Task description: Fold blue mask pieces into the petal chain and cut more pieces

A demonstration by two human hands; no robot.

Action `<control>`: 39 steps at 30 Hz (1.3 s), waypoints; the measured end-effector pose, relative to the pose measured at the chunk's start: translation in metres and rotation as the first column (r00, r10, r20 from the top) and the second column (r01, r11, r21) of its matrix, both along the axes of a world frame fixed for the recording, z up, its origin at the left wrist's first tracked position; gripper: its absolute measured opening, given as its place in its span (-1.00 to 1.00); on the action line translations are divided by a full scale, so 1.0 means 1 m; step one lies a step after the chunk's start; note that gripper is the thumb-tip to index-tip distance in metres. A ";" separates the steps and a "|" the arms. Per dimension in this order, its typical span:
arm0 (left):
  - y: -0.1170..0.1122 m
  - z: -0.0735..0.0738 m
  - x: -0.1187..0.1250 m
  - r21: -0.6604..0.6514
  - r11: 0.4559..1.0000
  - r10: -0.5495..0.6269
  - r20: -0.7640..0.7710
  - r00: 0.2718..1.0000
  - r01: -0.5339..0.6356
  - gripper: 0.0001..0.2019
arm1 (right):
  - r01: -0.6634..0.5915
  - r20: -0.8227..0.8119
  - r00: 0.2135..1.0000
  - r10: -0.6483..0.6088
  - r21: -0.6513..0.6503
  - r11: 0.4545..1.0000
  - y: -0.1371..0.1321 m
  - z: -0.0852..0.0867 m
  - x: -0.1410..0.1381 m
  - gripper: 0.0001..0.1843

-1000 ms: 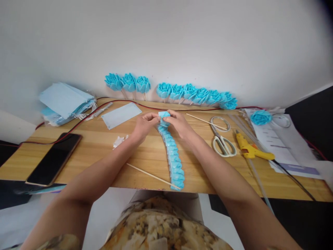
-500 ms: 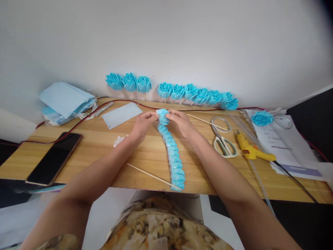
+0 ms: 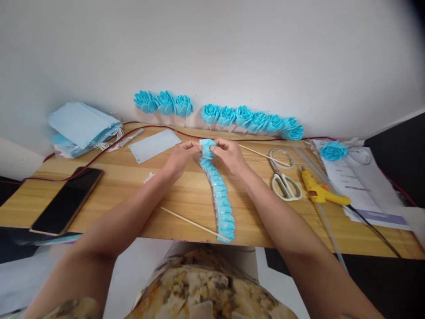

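A long strip of folded blue petals [image 3: 221, 195] runs from the middle of the table toward its front edge. My left hand [image 3: 182, 156] pinches the left side of the strip's far end between thumb and fingers. On the opposite side, my right hand [image 3: 229, 154] grips the same end, its thumb pressed on the blue material. A thin wooden stick [image 3: 191, 221] lies with one tip across the near end of the strip. The undersides of the fingers are hidden.
Blue flowers on sticks [image 3: 243, 117] lean along the wall. Scissors [image 3: 286, 186], a yellow glue gun [image 3: 320, 190], papers [image 3: 355, 181] and a loose blue flower [image 3: 334, 151] lie right. Left are a phone [image 3: 68, 201], stacked face masks [image 3: 84, 124] and a flat pale-blue sheet [image 3: 155, 145].
Both hands stay at the far end of the petal strip with only slight finger movement. The whole view has shifted a little.
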State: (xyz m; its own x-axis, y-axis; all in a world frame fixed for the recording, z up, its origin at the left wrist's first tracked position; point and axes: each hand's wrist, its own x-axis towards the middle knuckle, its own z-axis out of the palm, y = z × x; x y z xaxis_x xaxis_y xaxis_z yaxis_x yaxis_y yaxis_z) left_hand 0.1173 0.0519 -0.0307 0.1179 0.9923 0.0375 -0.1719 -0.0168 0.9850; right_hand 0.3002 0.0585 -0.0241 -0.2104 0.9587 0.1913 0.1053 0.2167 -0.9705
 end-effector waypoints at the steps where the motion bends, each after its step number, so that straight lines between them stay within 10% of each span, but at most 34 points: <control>1: 0.002 -0.001 -0.001 0.004 1.000 -0.002 0.011 1.000 0.002 -0.80 | -0.030 -0.019 0.999 0.030 -0.013 0.999 0.001 0.000 0.001 -0.78; 14: 0.014 0.004 -0.006 0.031 0.998 0.057 0.010 0.998 -0.057 -0.69 | -0.124 -0.186 0.976 0.114 -0.043 0.991 0.010 -0.010 0.010 -0.58; 30: 0.024 0.010 -0.014 -0.138 0.986 -0.098 -0.003 0.995 0.097 -0.64 | 0.082 -0.059 0.995 -0.082 0.004 0.997 0.019 -0.019 0.008 -0.73; 39: 0.019 0.022 -0.042 -0.117 0.993 0.032 0.034 0.999 -0.028 -0.65 | 0.197 0.125 0.975 -0.183 -0.108 0.975 0.058 -0.029 -0.002 -0.80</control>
State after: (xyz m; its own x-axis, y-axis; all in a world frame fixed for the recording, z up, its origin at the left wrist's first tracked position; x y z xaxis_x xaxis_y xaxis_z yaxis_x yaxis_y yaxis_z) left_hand 0.0754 0.0711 -0.0092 0.0887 0.9932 -0.0749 -0.2081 0.0920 0.9738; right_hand 0.2981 0.1166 -0.0526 -0.0360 0.9976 0.0592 0.2441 0.0662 -0.9675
